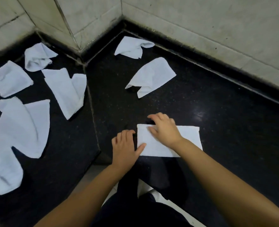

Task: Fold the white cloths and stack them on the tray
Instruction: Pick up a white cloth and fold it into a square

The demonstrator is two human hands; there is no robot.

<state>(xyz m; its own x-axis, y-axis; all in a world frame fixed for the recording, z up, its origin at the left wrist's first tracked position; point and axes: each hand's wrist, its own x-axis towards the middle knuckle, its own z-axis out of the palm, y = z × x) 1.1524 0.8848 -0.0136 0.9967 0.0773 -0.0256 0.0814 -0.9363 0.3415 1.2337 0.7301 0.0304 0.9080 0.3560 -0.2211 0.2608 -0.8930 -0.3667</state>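
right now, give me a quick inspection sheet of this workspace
surface: black speckled counter, set in a corner.
job's things: one folded cloth near the front edge; loose cloths scattered left and two loose ones behind; no tray in view.
clutter: nothing seen.
grippers: left hand at the folded cloth's left edge, thumb on it; right hand pressing on its top.
cables: nothing seen.
surroundings: pale tiled walls, grimy seams.

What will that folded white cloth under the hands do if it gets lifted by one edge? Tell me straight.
The folded cloth will probably droop and fall open: the loose cloths nearby slump in soft creases. It looks thin, so likely light. Pushed, it may slide on the glossy black counter, which is perhaps why the right hand rests on it and the left hand touches its edge.
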